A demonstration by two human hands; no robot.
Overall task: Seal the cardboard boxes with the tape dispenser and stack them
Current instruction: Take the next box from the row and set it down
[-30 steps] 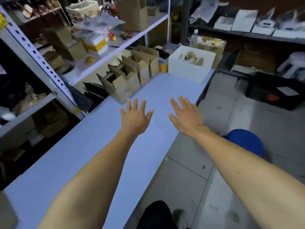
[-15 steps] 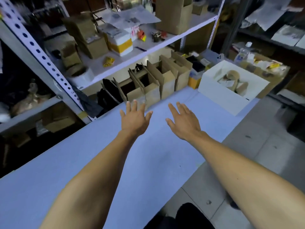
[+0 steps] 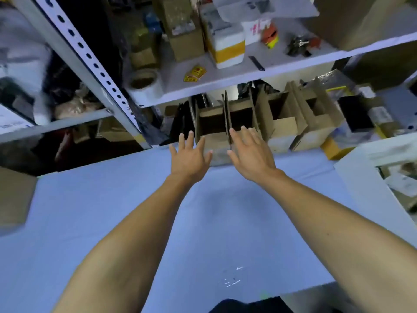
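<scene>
Left hand: the left hand [image 3: 189, 158] is held flat with fingers straight and spread, nothing gripped; it is stretched out above the table [image 3: 112, 211], fingertips at the near face of the leftmost box.
Right hand: the right hand [image 3: 250, 154] is likewise spread and empty, fingertips at or just short of the upright flap beyond it; actual contact cannot be told.
Closed box: far to the left of the left hand, a blurred closed carton [image 3: 13, 197] is seen at the table's edge; whether it is taped cannot be told.
Leftmost box: directly beyond the left hand, an open cardboard box [image 3: 212, 123] is stood at the back of the table, flaps raised, no tape visible on it.
Second box: just beyond the right hand's fingertips, a second open box [image 3: 241, 114] is set against the first.
Further boxes: to the right of the right hand, two more open boxes [image 3: 282, 118] are lined up in the same row, also unsealed.
White bin: well right of the right hand, a white bin [image 3: 352, 175] is partly in view.
Tape dispenser: none can be made out; a tape roll [image 3: 144, 83] is seen on the shelf [image 3: 225, 80] above and left of the hands.
Done: nothing is judged sealed or stacked.
Left: every box in the row is still to be fetched, closed, taped and stacked; the first fetch appears to be under way.
</scene>
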